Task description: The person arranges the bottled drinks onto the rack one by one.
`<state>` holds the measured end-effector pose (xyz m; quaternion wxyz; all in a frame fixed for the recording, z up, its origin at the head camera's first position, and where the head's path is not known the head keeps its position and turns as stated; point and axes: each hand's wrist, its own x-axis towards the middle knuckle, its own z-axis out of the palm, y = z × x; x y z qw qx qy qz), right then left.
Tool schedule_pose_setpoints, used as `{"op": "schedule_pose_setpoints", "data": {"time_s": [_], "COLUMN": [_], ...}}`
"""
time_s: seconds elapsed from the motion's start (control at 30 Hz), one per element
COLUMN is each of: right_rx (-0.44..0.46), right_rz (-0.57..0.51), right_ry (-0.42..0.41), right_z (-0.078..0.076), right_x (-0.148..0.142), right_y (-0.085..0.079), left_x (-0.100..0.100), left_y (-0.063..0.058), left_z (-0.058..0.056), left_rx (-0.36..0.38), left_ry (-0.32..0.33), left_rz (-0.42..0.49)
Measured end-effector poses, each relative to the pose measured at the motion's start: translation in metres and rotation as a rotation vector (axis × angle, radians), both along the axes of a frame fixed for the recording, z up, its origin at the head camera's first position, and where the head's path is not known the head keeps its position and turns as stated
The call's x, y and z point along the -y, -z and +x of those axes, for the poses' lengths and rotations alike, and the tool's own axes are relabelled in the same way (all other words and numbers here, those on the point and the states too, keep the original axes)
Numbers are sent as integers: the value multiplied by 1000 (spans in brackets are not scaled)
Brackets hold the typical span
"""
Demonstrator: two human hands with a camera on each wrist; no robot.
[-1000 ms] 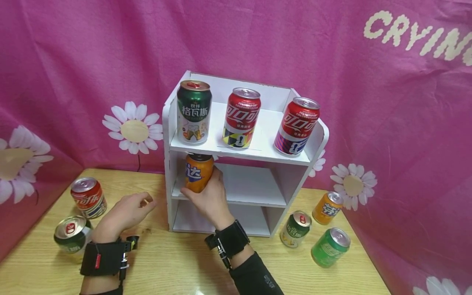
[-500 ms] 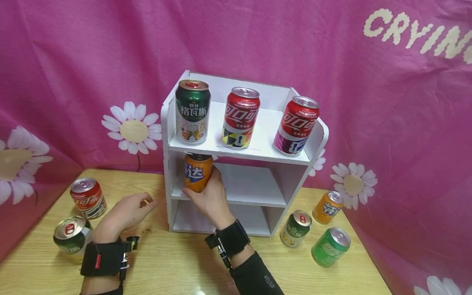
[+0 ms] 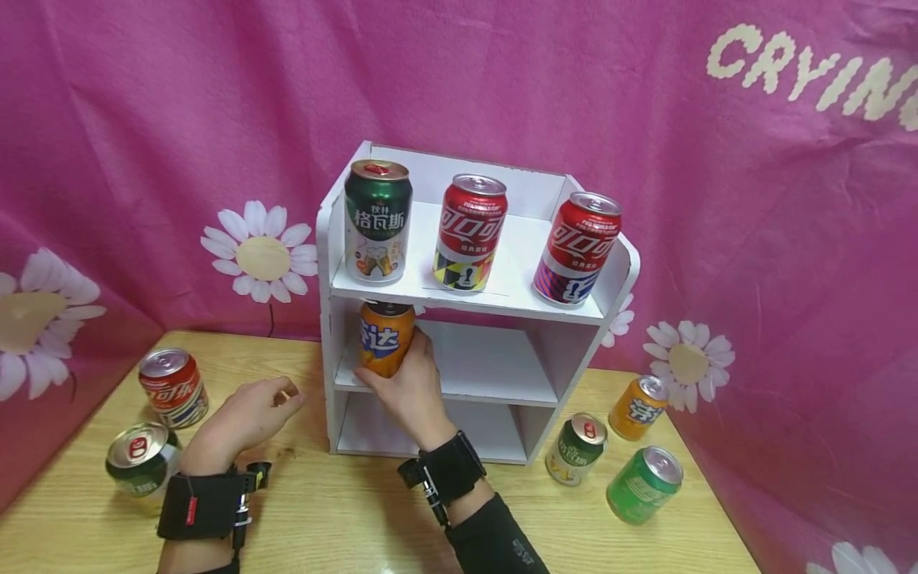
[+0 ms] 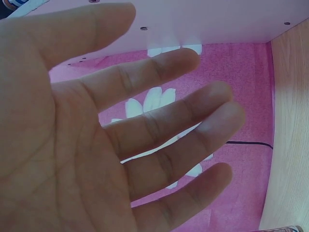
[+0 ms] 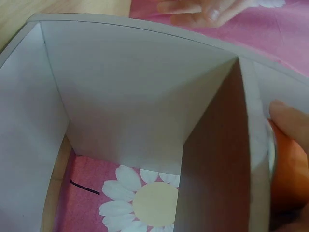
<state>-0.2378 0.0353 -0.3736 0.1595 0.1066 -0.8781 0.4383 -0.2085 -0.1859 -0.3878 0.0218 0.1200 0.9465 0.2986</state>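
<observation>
My right hand (image 3: 410,392) grips an orange soda can (image 3: 384,341), thumb on the near side, at the left end of the middle shelf. The top shelf's front edge hides part of the can's lid. In the right wrist view the can (image 5: 289,166) shows at the right, its base right at the shelf board. The white three-level shelf (image 3: 495,363) stands on the wooden table. Left of it, my left hand (image 3: 247,416) holds nothing; the left wrist view shows its fingers (image 4: 169,164) loosely extended and spread, palm to the camera.
On the top shelf stand a green-and-white can (image 3: 378,223) and two red cola cans (image 3: 469,233). At the table's left are a red can (image 3: 173,388) and a green-and-white can (image 3: 143,462). Orange (image 3: 638,407), dark green (image 3: 576,450) and bright green (image 3: 644,485) cans stand at the right.
The orange can has turned slightly in my right hand, so more of its label faces forward. My left hand stays where it was.
</observation>
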Motion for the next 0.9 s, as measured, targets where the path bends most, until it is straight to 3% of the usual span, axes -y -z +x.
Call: {"op": "schedule_pose_setpoints", "data": {"time_s": [0.17, 0.43, 0.9], "right_rx": [-8, -54, -6], "right_rz": [-5, 23, 14], "right_ry": [-18, 30, -4], "right_z": [0, 1, -1], "right_x": [0, 3, 1], "right_y": [0, 3, 1], "left_x": [0, -1, 0], "left_y": [0, -2, -1], "left_z": [0, 1, 0], "left_rx": [12, 12, -5], "left_ry": [-8, 2, 13], "left_rz": [-1, 6, 6]}}
